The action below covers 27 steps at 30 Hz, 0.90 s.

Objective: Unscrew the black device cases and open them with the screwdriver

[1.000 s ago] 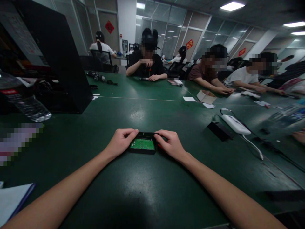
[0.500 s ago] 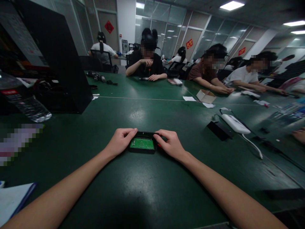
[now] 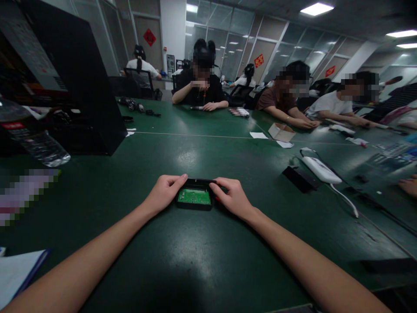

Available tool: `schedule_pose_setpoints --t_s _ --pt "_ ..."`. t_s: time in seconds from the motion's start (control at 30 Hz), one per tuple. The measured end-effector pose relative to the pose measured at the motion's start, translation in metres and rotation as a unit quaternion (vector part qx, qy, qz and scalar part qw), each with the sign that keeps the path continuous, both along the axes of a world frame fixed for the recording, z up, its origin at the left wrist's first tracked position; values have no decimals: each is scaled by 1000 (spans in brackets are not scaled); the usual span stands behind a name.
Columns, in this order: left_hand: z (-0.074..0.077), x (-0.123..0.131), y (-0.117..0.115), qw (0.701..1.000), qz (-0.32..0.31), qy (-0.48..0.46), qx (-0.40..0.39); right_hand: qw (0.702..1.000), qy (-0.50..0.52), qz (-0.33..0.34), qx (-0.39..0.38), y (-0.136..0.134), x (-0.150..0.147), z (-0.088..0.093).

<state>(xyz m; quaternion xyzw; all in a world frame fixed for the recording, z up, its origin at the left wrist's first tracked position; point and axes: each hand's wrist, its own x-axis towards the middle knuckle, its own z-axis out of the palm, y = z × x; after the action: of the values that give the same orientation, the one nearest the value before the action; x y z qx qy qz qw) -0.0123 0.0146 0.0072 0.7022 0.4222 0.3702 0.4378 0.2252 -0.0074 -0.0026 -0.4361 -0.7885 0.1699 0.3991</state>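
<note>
A small black plastic case (image 3: 194, 207) rests on the table in front of me, its top side uncovered. Inside it lies a green circuit board (image 3: 194, 196). Along the far side a black panel (image 3: 198, 181) stands up at a tilt; whether it joins the case I cannot tell. My left hand (image 3: 163, 191) grips the far left corner, thumb pointing inward along the panel. From the right, my right hand (image 3: 233, 194) pinches the panel's other end, thumb and fingers closed. A bit of something red shows under the right thumb. Fingertips behind the panel are hidden.
The green table (image 3: 182, 269) carries a black computer tower (image 3: 94, 87) and a bottle (image 3: 39, 134) at left. On the right are a black block (image 3: 299, 179), a white power strip (image 3: 321, 169) with its cable, and a small box (image 3: 282, 132). Several people sit across the table.
The black panel at the case's far side has tilted slightly, its right end rising a little. Both hands keep their hold, almost still.
</note>
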Motion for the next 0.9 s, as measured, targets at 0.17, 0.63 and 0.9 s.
schedule_pose_setpoints --t_s 0.17,0.63,0.9 --pt "-2 -1 2 1000 12 -3 -15 1000 -4 2 -7 0 -1 -1" --pt "-3 -1 1 1000 16 -15 2 999 40 -1 -23 -2 0 -2" --pt "0 -1 -1 999 23 -26 -2 997 66 7 -34 -1 1 -6"
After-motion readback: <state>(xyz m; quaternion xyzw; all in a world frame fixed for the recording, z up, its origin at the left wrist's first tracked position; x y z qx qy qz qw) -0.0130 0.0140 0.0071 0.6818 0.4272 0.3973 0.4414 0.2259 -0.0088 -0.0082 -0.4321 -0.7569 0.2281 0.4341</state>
